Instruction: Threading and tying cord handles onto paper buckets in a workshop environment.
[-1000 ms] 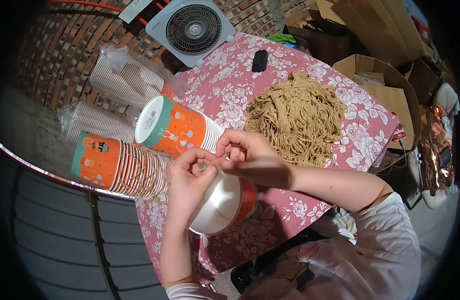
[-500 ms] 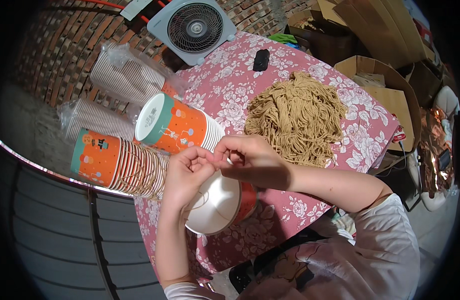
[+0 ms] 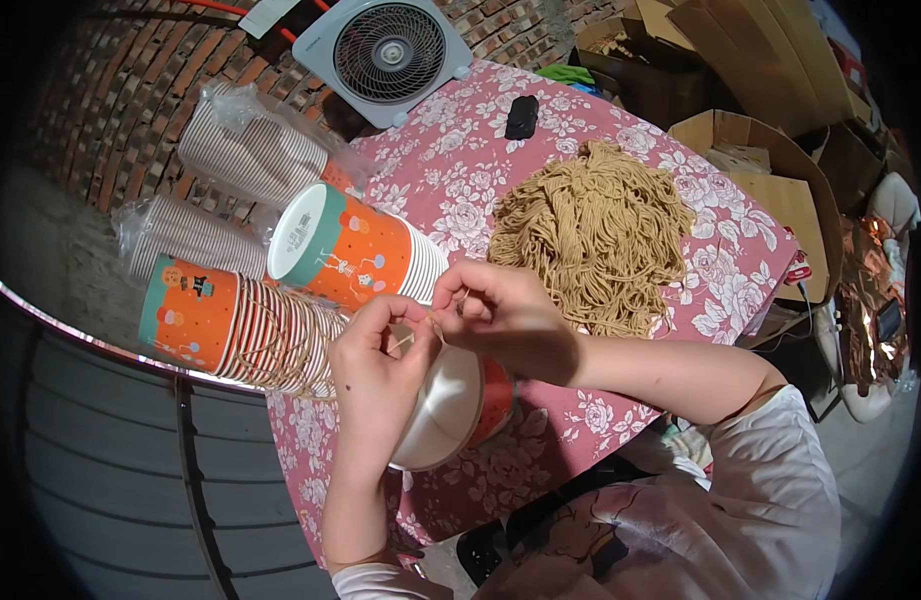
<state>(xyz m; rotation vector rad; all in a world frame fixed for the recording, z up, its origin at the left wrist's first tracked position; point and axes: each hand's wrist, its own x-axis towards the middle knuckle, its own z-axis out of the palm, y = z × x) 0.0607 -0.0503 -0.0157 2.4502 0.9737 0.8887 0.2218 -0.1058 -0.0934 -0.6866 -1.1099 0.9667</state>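
My left hand (image 3: 381, 355) and my right hand (image 3: 509, 312) meet over a paper bucket (image 3: 443, 410) with a white inside and orange outside, lying tipped toward me. Each hand pinches a thin tan cord (image 3: 438, 329) between thumb and fingers; most of the cord is hidden by the fingers. Just beyond my hands lies a stack of orange and green paper buckets (image 3: 366, 250) on its side. Left of it, another bucket stack (image 3: 196, 310) has loose cords draped over its rims. A heap of tan cords (image 3: 591, 245) rests beyond my right hand.
A pink flowered cloth (image 3: 461, 215) covers the table. Bagged bucket stacks (image 3: 246, 150) lie at the far left, near a grey box fan (image 3: 391, 55). A small black object (image 3: 522, 118) sits near the back edge. Cardboard boxes (image 3: 751, 165) crowd the right side.
My left hand has turned slightly and shifted a little right, its fingertips pinched closer to the right hand's. The cord's loose length over the bucket no longer shows.
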